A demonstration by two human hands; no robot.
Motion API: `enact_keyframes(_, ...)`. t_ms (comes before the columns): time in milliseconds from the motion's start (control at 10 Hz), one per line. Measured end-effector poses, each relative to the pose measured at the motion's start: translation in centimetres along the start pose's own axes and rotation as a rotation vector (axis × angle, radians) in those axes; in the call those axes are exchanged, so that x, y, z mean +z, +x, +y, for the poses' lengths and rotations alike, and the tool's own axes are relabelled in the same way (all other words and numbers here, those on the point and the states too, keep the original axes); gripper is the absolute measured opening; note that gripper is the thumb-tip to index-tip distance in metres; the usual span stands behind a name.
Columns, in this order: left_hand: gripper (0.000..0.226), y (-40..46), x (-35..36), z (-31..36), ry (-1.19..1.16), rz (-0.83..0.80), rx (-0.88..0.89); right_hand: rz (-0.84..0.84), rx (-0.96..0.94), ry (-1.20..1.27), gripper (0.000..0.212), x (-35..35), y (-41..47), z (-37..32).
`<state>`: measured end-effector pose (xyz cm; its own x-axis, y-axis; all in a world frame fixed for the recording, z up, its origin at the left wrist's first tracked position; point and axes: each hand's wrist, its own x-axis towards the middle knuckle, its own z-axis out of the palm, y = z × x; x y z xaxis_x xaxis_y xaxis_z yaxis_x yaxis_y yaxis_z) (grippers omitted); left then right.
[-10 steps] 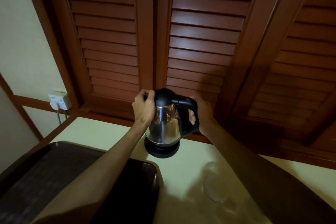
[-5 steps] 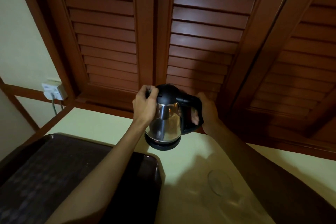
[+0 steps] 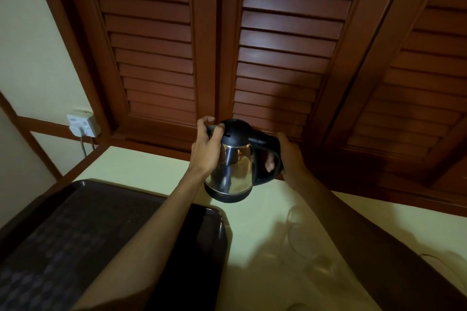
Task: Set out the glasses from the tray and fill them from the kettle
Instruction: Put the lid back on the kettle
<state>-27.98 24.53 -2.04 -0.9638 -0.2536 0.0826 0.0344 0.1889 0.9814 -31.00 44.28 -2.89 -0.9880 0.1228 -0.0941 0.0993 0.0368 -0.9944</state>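
Kettle — steel body, black lid and black base ring — held just above the pale tabletop near its far edge, tilted slightly, in front of dark wooden louvred shutters. Right hand is wrapped around the black handle on the kettle's right side; this grip is closed on the handle, with fingertips showing through the handle loop. Left hand rests against the left flank of the steel body, thumb and fingers reaching up to the spout and the rim of the lid; its grip is a loose, steadying hold on the kettle rather than a full clasp. Both forearms run in from the near edge of the tabletop.

Tray — dark, with a patterned liner — occupies the near-left part of the tabletop, the left forearm crossing above its right rim. One clear glass stands on the tabletop to the right of the tray, below and to the right of the kettle, partly hidden by the right forearm; whether it holds liquid cannot be told. A second glass rim is faintly visible at the near edge. A white wall socket with a plugged-in cable sits on the wall beyond the far-left corner.
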Motion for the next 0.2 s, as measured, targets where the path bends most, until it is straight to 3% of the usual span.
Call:
enact_keyframes(100,0.043,-1.4,-0.8,1.5,0.102,-0.06,-0.013,0.002,-0.085,-0.166,0.032,-1.0,-0.9,-0.8)
enact_keyframes(200,0.055,-4.9,-4.2,3.0,0.177,0.0,0.052,0.069,-0.224,-0.241,0.016,-4.5,-3.9,-4.2)
